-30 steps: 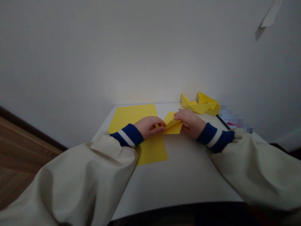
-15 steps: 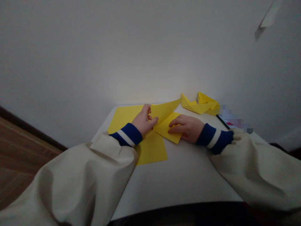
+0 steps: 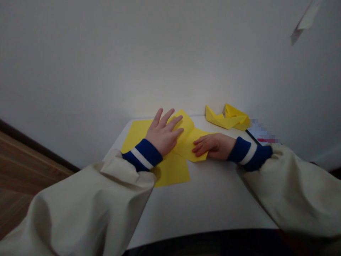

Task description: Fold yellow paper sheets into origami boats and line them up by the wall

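A creased sheet of yellow paper lies partly opened out in the middle of the white table, with a fold line running through it. My left hand is over its left part, fingers spread, palm down; whether the palm presses on it I cannot tell. At the sheet's right edge, my right hand has its fingers together on top of the paper, gripping that edge, with the thumb hidden. Beneath the left hand and forearm is more flat yellow paper.
Folded yellow paper boats stand at the back right against the wall. A dark-edged flat item, partly blurred, lies beside them. The white table ends at a dark front edge. Wooden furniture is at the left.
The raised flap of the yellow sheet has swung over to the left and opened out. My left hand has let go of it and spread its fingers. My right hand has shifted slightly right.
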Demonstrator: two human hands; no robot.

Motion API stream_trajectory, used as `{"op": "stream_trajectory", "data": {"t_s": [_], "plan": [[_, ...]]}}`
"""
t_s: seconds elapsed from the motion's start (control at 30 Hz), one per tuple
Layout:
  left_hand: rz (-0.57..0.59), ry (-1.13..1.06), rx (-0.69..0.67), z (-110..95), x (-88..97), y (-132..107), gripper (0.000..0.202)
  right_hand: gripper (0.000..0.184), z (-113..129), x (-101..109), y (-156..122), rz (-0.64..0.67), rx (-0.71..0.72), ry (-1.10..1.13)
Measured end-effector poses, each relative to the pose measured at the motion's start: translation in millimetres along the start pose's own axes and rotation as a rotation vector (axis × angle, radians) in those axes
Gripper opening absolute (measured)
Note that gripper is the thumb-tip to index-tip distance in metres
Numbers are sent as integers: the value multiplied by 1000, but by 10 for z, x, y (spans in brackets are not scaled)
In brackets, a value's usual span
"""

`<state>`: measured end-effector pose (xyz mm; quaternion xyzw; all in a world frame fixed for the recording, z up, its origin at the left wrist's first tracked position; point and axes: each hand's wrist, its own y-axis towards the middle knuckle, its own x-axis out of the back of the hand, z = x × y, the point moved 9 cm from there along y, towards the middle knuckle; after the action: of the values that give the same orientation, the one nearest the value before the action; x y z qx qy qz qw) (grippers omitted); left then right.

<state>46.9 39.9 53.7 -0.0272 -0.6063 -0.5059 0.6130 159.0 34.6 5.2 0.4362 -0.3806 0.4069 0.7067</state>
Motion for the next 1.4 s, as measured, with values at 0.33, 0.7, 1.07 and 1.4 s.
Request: {"op": "stream_trajectory", "data": {"t_s": [0.33, 0.7, 1.07, 1.4], "plan": [[487, -238, -250, -392, -417, -106, 46, 26, -41, 52, -56, 155, -90, 320], [638, -388, -122, -366, -571, -228, 72, 39, -373, 45, -203, 139, -614, 95], [764, -538, -3, -339, -645, -236, 53, 38, -384, 98, -173, 46, -692, -178], [565, -527, 72, -285, -577, -171, 71, 41, -392, 115, -171, 93, -828, -398]]}}
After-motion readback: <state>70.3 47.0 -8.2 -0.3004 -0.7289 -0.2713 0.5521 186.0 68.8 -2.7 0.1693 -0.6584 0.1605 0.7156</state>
